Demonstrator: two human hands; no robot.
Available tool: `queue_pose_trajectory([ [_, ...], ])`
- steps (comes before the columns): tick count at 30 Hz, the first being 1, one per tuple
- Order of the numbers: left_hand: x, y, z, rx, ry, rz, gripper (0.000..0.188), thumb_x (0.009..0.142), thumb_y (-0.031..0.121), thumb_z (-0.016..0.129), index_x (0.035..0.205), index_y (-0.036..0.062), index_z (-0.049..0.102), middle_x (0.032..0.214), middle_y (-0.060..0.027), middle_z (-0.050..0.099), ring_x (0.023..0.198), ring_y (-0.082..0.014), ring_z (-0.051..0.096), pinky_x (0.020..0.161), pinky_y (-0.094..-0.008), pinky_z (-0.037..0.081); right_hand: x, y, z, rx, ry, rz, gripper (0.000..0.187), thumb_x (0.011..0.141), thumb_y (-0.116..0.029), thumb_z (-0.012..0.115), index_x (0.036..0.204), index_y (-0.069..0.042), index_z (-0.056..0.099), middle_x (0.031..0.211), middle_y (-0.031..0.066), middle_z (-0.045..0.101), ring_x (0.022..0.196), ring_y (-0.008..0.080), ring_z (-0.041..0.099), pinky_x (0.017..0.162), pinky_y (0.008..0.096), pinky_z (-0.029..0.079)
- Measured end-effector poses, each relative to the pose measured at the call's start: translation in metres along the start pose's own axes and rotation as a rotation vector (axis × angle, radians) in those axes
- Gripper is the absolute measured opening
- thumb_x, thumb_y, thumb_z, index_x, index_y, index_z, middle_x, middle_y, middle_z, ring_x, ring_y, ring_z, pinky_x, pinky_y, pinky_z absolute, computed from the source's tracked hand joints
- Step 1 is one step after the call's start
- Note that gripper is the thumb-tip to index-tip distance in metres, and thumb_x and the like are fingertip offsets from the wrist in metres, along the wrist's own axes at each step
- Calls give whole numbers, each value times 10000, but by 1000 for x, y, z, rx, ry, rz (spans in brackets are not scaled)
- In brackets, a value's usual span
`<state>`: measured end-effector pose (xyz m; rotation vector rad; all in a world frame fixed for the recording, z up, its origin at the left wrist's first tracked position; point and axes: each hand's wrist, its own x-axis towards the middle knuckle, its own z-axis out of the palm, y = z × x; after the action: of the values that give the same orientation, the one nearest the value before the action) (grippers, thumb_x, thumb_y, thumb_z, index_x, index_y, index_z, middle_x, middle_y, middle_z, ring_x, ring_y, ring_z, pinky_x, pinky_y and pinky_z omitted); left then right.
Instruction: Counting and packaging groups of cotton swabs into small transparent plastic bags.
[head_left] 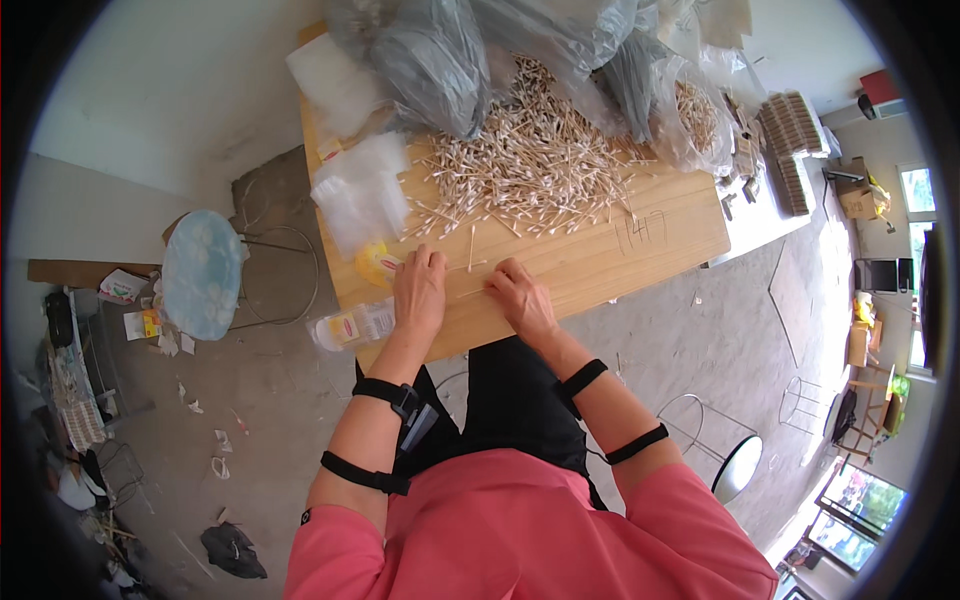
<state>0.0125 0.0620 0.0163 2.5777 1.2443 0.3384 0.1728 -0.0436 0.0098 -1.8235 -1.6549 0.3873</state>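
The coral-pink fabric top point(490, 525) has short sleeves point(340, 555), the left bearing a small dark mark point(305, 517). The trousers point(512, 395) are black. Narrow black straps point(362, 474) circle each arm, two apiece; one left strap carries a dark, blocky fitting point(405, 402).

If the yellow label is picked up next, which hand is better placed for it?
Probably the left hand: it is right beside the yellow label. The right hand is farther across the wooden tabletop, with the left hand between it and the label.
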Motion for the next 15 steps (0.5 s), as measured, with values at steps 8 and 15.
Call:
queue_pose_trajectory([
  [8, -36, 36, -6, -305, 219, 14, 132, 840, 62, 680, 957, 60, 616, 938, -88, 566, 895, -316, 566, 777, -431, 465, 6, 11, -5, 276, 62, 187, 111, 853, -156, 675, 901, -64, 636, 936, 99, 590, 810, 334, 637, 667, 423, 524],
  [15, -46, 10, 6, -263, 202, 73, 134, 810, 73, 701, 902, 81, 604, 934, -57, 558, 897, -296, 558, 758, -423, 439, 35, 0, 5, 34, 11, 189, 141, 834, -191, 685, 886, -63, 657, 883, 123, 613, 827, 345, 639, 705, 448, 514],
])
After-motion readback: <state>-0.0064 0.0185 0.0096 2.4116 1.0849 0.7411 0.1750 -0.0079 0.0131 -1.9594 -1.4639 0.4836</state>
